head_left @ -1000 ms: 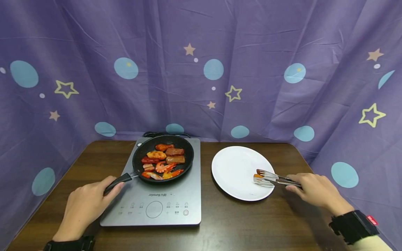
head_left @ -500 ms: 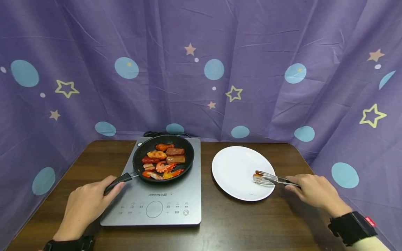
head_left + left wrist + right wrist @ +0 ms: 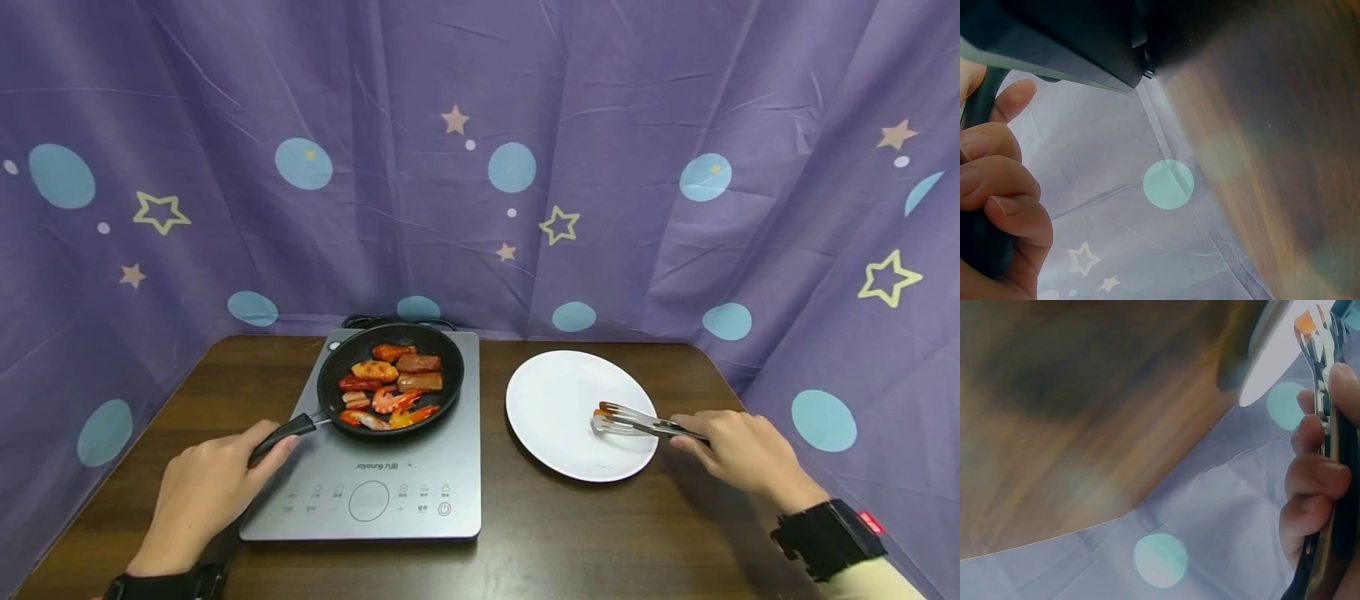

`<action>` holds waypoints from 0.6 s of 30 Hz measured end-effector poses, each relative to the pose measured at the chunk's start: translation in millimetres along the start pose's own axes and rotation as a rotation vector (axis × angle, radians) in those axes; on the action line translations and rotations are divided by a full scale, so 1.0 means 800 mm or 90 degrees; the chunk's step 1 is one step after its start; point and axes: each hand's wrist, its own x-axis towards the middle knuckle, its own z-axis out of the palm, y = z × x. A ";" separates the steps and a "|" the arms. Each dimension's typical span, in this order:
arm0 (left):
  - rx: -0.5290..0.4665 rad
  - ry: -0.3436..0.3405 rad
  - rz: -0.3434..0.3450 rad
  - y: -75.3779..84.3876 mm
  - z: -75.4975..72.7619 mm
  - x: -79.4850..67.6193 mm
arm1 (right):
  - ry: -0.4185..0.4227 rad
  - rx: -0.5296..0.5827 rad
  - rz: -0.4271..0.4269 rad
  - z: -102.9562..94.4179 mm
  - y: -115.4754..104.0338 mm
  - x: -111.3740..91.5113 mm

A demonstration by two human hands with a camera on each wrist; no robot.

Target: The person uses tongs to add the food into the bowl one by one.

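My left hand (image 3: pixel 206 492) grips the black handle (image 3: pixel 294 428) of a frying pan (image 3: pixel 447 354); in the left wrist view its fingers (image 3: pixel 1000 178) curl round that handle. Several pieces of food lie in the pan, among them a drumstick (image 3: pixel 393 352), sausages and shrimp (image 3: pixel 393 401). On the right, my right hand (image 3: pixel 750 454) holds metal tongs (image 3: pixel 647 422) with forked ends over the right part of a white plate (image 3: pixel 558 400). Between the prongs is an orange-brown food piece (image 3: pixel 1304 324), mostly hidden, so its kind is unclear. I cannot tell whether it touches the plate.
The pan stands on the back part of a silver induction cooker (image 3: pixel 420 492) with touch controls at its front. Black cable (image 3: pixel 360 320) lies behind it. A wooden table (image 3: pixel 570 533) carries everything, and a purple patterned curtain (image 3: pixel 622 167) hangs around its back and sides.
My right hand has shifted slightly left, carrying the tongs and the food piece further in over the plate. The left hand and the pan have stayed in place.
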 end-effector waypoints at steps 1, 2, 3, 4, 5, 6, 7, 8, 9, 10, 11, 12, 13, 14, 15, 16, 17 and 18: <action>0.001 -0.001 -0.001 0.000 0.000 0.000 | 0.004 0.002 -0.002 -0.001 -0.002 0.003; 0.001 0.000 0.000 0.000 0.000 0.000 | 0.008 0.004 -0.004 -0.002 -0.003 0.007; 0.002 0.001 -0.001 0.000 0.000 0.000 | 0.012 0.006 -0.006 -0.004 -0.006 0.010; 0.002 0.001 -0.001 0.000 0.000 0.000 | 0.016 0.008 -0.007 -0.005 -0.008 0.013; 0.002 0.001 -0.001 0.000 0.000 0.001 | 0.021 0.011 -0.008 -0.006 -0.011 0.017; 0.003 0.003 0.000 0.000 0.000 0.001 | 0.027 0.013 -0.009 -0.008 -0.014 0.021; 0.003 0.005 0.002 0.001 0.000 0.001 | 0.034 0.015 -0.013 -0.009 -0.018 0.026; 0.003 0.008 0.004 0.001 0.000 0.002 | 0.040 0.018 -0.017 -0.011 -0.022 0.031; 0.004 0.009 0.005 0.000 0.000 0.002 | 0.047 0.019 -0.023 -0.012 -0.027 0.037; 0.005 0.011 0.006 0.000 0.000 0.002 | 0.054 0.021 -0.028 -0.014 -0.032 0.043; 0.006 0.013 0.007 0.000 -0.001 0.002 | 0.061 0.023 -0.035 -0.015 -0.038 0.051; 0.006 0.014 0.007 0.000 -0.001 0.002 | 0.065 0.022 -0.043 -0.017 -0.043 0.058; 0.006 0.013 0.006 0.000 -0.001 0.002 | 0.067 0.022 -0.051 -0.018 -0.049 0.067; 0.006 0.011 0.004 0.000 -0.002 0.002 | 0.069 0.020 -0.059 -0.020 -0.055 0.076; 0.006 0.008 0.003 0.000 -0.002 0.002 | 0.071 0.018 -0.067 -0.021 -0.060 0.085; 0.005 0.006 0.003 0.000 -0.002 0.002 | 0.072 0.020 -0.076 -0.023 -0.066 0.094; 0.005 0.005 0.002 0.000 -0.002 0.001 | 0.073 0.019 -0.084 -0.024 -0.071 0.103; 0.005 0.003 0.002 0.001 -0.002 0.001 | 0.074 0.020 -0.092 -0.026 -0.077 0.112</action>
